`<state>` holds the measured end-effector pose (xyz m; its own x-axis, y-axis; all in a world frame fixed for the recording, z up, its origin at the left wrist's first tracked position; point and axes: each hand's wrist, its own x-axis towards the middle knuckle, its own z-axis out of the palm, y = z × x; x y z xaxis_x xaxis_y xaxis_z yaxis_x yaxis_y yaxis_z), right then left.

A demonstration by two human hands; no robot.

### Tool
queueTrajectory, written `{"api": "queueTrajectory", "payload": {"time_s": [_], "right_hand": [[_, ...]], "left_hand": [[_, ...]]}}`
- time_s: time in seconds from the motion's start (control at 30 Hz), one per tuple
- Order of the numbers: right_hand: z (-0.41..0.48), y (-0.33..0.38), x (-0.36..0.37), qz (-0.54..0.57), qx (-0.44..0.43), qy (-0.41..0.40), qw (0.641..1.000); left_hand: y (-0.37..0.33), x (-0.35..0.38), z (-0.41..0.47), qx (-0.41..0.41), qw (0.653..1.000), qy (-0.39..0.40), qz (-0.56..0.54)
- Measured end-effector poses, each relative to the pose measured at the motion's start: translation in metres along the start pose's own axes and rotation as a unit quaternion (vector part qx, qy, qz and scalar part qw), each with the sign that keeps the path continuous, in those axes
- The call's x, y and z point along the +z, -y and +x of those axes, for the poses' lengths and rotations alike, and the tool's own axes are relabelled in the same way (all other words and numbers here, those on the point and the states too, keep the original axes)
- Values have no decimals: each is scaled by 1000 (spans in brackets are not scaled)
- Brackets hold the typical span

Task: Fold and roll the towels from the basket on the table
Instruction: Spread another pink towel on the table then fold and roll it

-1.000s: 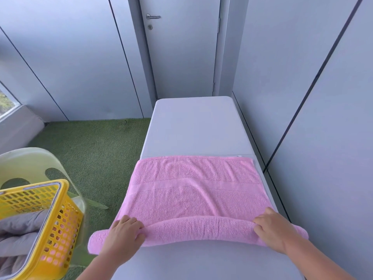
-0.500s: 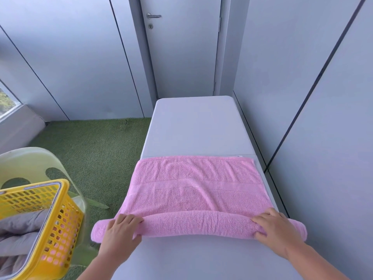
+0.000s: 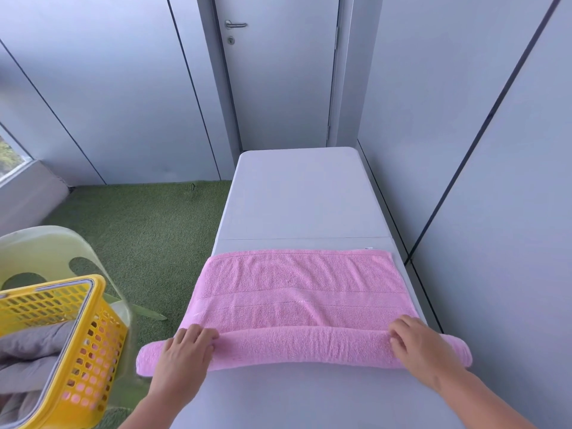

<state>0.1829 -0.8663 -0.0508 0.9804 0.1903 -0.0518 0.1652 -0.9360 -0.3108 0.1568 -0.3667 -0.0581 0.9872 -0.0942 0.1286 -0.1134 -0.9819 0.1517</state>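
1. The pink towel (image 3: 297, 292) lies on the counter (image 3: 297, 196), its near part rolled, with the long axis left to right.
2. My left hand (image 3: 182, 354) and right hand (image 3: 421, 345) hold the roll near its ends, each grip curled over it.
3. The flat part lies beyond both hands, equally near to each.

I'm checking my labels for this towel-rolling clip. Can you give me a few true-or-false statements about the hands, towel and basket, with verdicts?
1. The left hand and right hand both hold the rolled near edge of the pink towel. True.
2. The towel is fully rolled. False: its far part lies flat on the table.
3. The yellow basket stands on the table. False: it sits off the table's left side.
4. The basket holds grey fabric. True.
5. The door is open. False: it is shut.
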Motion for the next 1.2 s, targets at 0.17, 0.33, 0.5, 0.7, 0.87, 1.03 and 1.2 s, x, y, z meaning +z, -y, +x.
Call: {"api": "queueTrajectory", "payload": {"time_s": [0.17, 0.33, 0.5, 0.7, 0.87, 1.03, 1.2], "right_hand": [[-7, -5, 2, -76, -38, 56, 995], [2, 3, -5, -117, -23, 89, 989], [6, 4, -8, -105, -27, 103, 989], [4, 4, -3, -24, 5, -17, 1000], [-8, 6, -2, -61, -30, 36, 997], [-7, 10, 2, -114, -26, 25, 993], [0, 15, 0, -94, 15, 59, 994]], "left_hand": [[2, 6, -12, 17, 998, 55, 29], [1, 1, -6, 12, 994, 88, 58], [0, 0, 2, -22, 991, 105, 74], [-5, -6, 1, 3, 1000, 11, -4], [1, 1, -9, 17, 996, 88, 11], [-4, 2, -5, -5, 996, 78, 34], [-6, 3, -3, 2, 998, 46, 46]]}}
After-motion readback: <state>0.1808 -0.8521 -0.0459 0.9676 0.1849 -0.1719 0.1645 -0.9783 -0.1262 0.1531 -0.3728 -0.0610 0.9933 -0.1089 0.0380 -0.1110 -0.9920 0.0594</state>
